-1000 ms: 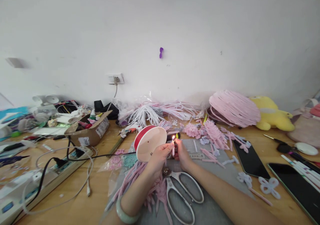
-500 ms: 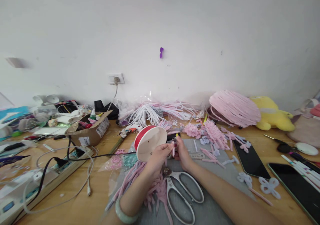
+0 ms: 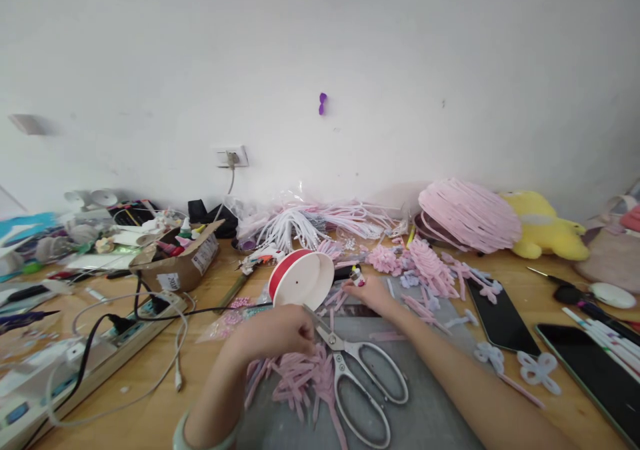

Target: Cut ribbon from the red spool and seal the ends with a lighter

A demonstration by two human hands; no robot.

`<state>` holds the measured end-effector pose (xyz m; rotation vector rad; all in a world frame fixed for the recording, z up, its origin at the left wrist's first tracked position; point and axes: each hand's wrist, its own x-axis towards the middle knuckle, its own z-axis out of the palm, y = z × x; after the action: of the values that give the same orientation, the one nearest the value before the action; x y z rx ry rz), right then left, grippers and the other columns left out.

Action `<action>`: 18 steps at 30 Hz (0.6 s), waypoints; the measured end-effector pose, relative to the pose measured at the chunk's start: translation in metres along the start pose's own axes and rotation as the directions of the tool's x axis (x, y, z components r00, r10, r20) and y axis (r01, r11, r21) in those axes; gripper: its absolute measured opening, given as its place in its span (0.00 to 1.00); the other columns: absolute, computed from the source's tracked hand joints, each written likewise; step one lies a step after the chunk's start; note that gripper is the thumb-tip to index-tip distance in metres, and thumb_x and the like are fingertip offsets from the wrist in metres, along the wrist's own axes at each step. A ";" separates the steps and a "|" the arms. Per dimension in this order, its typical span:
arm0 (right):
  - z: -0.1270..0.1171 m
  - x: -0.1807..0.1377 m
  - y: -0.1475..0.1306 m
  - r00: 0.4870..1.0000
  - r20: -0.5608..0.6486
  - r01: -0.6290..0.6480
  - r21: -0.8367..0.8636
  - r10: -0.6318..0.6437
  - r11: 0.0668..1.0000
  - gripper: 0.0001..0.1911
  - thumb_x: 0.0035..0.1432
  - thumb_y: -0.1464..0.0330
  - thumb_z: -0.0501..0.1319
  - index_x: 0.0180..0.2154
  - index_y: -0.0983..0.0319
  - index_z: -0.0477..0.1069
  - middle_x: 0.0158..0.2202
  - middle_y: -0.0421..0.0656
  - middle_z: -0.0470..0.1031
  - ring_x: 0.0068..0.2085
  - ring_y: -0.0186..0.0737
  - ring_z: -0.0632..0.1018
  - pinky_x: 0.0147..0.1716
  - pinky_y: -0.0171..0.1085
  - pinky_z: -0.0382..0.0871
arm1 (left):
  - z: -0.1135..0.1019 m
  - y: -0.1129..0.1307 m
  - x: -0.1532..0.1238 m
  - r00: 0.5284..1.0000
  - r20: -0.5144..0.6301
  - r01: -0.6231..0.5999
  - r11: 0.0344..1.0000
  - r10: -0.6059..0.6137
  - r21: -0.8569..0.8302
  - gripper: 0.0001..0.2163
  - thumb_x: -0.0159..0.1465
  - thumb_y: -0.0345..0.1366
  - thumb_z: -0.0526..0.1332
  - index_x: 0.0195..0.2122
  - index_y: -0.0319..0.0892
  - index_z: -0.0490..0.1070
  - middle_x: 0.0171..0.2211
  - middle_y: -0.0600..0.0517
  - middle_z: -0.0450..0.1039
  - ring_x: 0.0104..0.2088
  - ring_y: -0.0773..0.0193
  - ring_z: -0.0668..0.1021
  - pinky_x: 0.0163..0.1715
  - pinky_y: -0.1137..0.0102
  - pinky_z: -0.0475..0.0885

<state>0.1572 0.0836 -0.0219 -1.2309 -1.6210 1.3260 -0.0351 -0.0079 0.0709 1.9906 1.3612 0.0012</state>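
My left hand (image 3: 273,335) is low over a heap of pink fuzzy strips (image 3: 300,378) on the grey mat (image 3: 430,417). Its fingers are curled down and hide whatever they pinch. Its fingertips lie right beside the tips of the large white-handled scissors (image 3: 361,378), which rest open on the mat. My right hand (image 3: 371,291) reaches forward to the mat's far edge, fingers closed round a small lighter (image 3: 356,275) with no flame. A red-and-white ribbon spool (image 3: 301,281) stands on the table between the two hands, untouched.
A power strip (image 3: 103,355) with trailing cables lies at the left, with a cardboard box (image 3: 176,265) of supplies behind it. A phone (image 3: 500,317) and a dark tablet (image 3: 595,370) lie at the right. Pink flower pieces, a pink bundle (image 3: 467,215) and a yellow plush (image 3: 541,229) line the back.
The flame went out. My left hand left the spool side and dropped to the pink strips by the scissors. My right hand moved forward and down with the lighter.
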 end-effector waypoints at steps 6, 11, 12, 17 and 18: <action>0.001 -0.002 0.008 0.957 0.212 0.273 -0.426 -0.198 0.863 0.06 0.45 0.68 0.59 0.24 0.63 0.73 0.20 0.40 0.72 0.24 0.33 0.68 0.24 0.30 0.55 | -0.002 0.003 -0.009 0.964 -0.052 0.266 0.946 -0.261 0.186 0.04 0.42 0.34 0.58 0.13 0.42 0.67 0.13 0.57 0.60 0.17 0.68 0.64 0.19 0.73 0.52; 0.001 -0.008 0.005 0.937 0.277 0.327 -0.491 -0.211 0.807 0.07 0.45 0.68 0.60 0.29 0.58 0.76 0.26 0.40 0.76 0.29 0.38 0.72 0.26 0.31 0.56 | 0.004 0.002 -0.007 0.926 -0.173 0.368 0.907 -0.337 0.204 0.04 0.42 0.36 0.59 0.15 0.42 0.70 0.14 0.55 0.65 0.18 0.67 0.63 0.20 0.73 0.54; 0.000 -0.008 0.005 0.939 0.274 0.323 -0.484 -0.210 0.813 0.07 0.44 0.69 0.60 0.29 0.58 0.76 0.26 0.40 0.76 0.29 0.38 0.72 0.25 0.31 0.56 | 0.005 0.000 -0.006 0.924 -0.180 0.370 0.908 -0.337 0.197 0.04 0.41 0.37 0.60 0.16 0.43 0.71 0.15 0.55 0.66 0.18 0.66 0.64 0.20 0.73 0.54; 0.003 -0.006 0.000 0.967 0.175 0.215 -0.181 -0.184 0.960 0.04 0.44 0.68 0.61 0.23 0.63 0.72 0.19 0.38 0.69 0.22 0.31 0.66 0.21 0.30 0.52 | 0.008 -0.001 0.005 0.957 -0.221 0.205 0.978 -0.190 0.046 0.08 0.45 0.40 0.59 0.24 0.43 0.74 0.24 0.52 0.73 0.24 0.63 0.71 0.22 0.74 0.57; 0.005 -0.007 -0.003 0.978 0.148 0.153 -0.034 -0.146 0.988 0.06 0.45 0.66 0.61 0.24 0.63 0.71 0.17 0.36 0.66 0.19 0.29 0.63 0.19 0.29 0.50 | 0.009 0.000 0.010 0.955 -0.257 0.154 0.988 -0.149 0.001 0.09 0.48 0.40 0.58 0.26 0.43 0.74 0.25 0.52 0.73 0.25 0.63 0.71 0.23 0.74 0.58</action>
<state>0.1543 0.0755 -0.0195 -1.0360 -1.8173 1.3151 -0.0269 -0.0045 0.0607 1.9485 1.6826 0.1811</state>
